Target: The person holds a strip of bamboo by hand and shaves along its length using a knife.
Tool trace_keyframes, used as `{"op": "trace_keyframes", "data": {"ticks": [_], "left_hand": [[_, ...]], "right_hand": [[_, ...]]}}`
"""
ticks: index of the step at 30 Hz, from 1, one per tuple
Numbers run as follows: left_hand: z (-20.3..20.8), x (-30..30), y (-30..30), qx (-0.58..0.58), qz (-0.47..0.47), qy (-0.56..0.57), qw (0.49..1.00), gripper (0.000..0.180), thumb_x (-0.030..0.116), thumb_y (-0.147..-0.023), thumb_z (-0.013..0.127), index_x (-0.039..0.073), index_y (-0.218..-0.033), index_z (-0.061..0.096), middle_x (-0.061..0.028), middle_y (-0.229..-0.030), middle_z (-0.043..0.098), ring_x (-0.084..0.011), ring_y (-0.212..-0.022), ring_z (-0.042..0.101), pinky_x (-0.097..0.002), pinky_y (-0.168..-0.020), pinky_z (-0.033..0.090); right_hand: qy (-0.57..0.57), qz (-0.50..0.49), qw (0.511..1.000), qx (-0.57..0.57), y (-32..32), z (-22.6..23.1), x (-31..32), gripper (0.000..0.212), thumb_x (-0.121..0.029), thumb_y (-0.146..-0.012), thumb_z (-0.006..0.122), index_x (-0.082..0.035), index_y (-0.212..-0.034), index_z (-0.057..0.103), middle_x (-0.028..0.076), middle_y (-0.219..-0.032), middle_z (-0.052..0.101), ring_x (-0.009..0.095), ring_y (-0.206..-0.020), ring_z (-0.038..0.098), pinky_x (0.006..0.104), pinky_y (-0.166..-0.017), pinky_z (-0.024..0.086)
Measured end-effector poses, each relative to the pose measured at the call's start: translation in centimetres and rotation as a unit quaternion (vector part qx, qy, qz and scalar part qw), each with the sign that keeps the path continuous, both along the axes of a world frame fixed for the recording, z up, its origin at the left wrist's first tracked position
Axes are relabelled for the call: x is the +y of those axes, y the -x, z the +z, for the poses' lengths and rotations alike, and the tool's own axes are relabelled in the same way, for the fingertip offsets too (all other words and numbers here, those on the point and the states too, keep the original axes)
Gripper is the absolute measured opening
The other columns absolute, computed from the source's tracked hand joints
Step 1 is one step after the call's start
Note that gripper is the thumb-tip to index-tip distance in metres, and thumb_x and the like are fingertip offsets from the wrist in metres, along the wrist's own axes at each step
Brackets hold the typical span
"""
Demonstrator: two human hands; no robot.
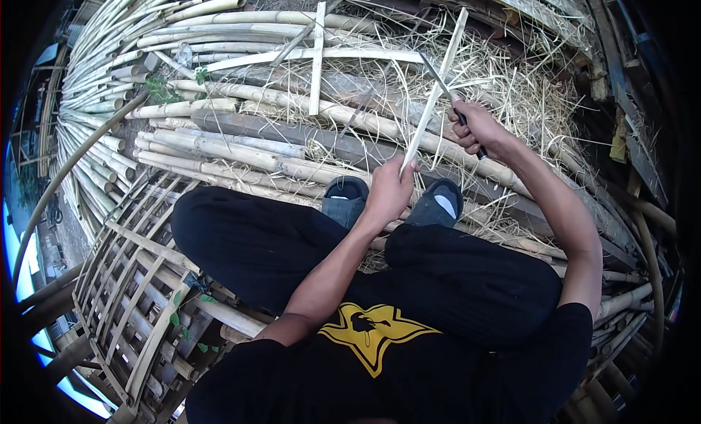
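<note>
My left hand (392,188) is closed around the near end of a long pale bamboo strip (429,106). The strip slants up and away to the right, between my shoes. In my right hand (478,128) is a knife (437,75) with a dark handle, gripped in the fist. Its thin blade points up and to the left and crosses the strip near its upper half; whether it touches cannot be made out. Curly bamboo shavings (511,103) lie beyond and around my right hand.
Bamboo poles (277,95) run across the ground in front of my feet. Another flat strip (318,59) lies over them. A large pile of poles (95,125) spreads at the far left. A woven bamboo lattice (139,278) stands at my left side. Dark planks (621,81) edge the right.
</note>
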State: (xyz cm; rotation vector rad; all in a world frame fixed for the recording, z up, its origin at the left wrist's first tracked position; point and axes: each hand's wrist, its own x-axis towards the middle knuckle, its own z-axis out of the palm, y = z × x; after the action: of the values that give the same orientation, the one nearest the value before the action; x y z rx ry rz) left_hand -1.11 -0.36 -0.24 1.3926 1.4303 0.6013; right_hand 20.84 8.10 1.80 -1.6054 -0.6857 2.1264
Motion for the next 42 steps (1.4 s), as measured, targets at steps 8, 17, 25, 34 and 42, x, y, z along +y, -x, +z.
{"op": "trace_keyframes", "data": {"ticks": [8, 17, 25, 34, 42], "left_hand": [[0.3, 1.1, 0.3, 0.023, 0.023, -0.016, 0.999, 0.023, 0.014, -0.094, 0.050, -0.003, -0.087, 0.063, -0.0234, -0.065, 0.059, -0.0401, -0.062, 0.060, -0.0445, -0.059, 0.044], [-0.5, 1.1, 0.6, 0.041, 0.028, -0.041, 0.998, 0.023, 0.017, -0.094, 0.052, -0.002, -0.088, 0.064, -0.0193, -0.064, 0.060, -0.0299, -0.055, 0.058, -0.0401, -0.057, 0.043], [-1.0, 1.0, 0.7, 0.054, 0.036, -0.070, 0.995, 0.023, 0.016, -0.094, 0.052, -0.003, -0.088, 0.063, -0.0220, -0.064, 0.059, -0.0352, -0.056, 0.058, -0.0415, -0.057, 0.043], [-0.8, 0.7, 0.2, 0.068, 0.012, -0.061, 0.996, 0.020, 0.013, -0.094, 0.053, -0.004, -0.087, 0.060, -0.0245, -0.062, 0.055, -0.0399, -0.054, 0.054, -0.0434, -0.052, 0.040], [0.7, 1.1, -0.1, 0.065, 0.012, -0.059, 0.996, 0.022, 0.014, -0.094, 0.053, -0.005, -0.084, 0.058, -0.0231, -0.060, 0.054, -0.0406, -0.054, 0.055, -0.0443, -0.052, 0.040]], "right_hand": [[-0.452, 0.370, 0.709, -0.395, 4.3, 0.6, -4.0, 0.041, -0.040, -0.099, 0.039, -0.004, -0.089, 0.055, 0.020, -0.063, 0.058, 0.041, -0.065, 0.060, 0.0510, -0.061, 0.049], [-0.421, 0.394, 0.725, -0.376, 3.9, 0.5, -3.8, 0.042, -0.041, -0.098, 0.041, -0.003, -0.090, 0.059, 0.023, -0.069, 0.061, 0.044, -0.072, 0.062, 0.0535, -0.066, 0.049], [-0.421, 0.409, 0.711, -0.388, 3.7, -0.3, -3.6, 0.042, -0.040, -0.098, 0.041, -0.003, -0.094, 0.058, 0.023, -0.069, 0.061, 0.044, -0.071, 0.062, 0.0535, -0.066, 0.049], [-0.479, 0.378, 0.663, -0.435, 0.1, -3.4, -1.5, 0.038, -0.041, -0.098, 0.042, -0.005, -0.093, 0.056, 0.021, -0.062, 0.058, 0.043, -0.063, 0.058, 0.0517, -0.060, 0.046], [-0.488, 0.354, 0.648, -0.465, -1.8, -3.8, 1.1, 0.045, -0.045, -0.097, 0.040, -0.004, -0.089, 0.057, 0.021, -0.062, 0.059, 0.042, -0.063, 0.059, 0.0525, -0.058, 0.046]]}}
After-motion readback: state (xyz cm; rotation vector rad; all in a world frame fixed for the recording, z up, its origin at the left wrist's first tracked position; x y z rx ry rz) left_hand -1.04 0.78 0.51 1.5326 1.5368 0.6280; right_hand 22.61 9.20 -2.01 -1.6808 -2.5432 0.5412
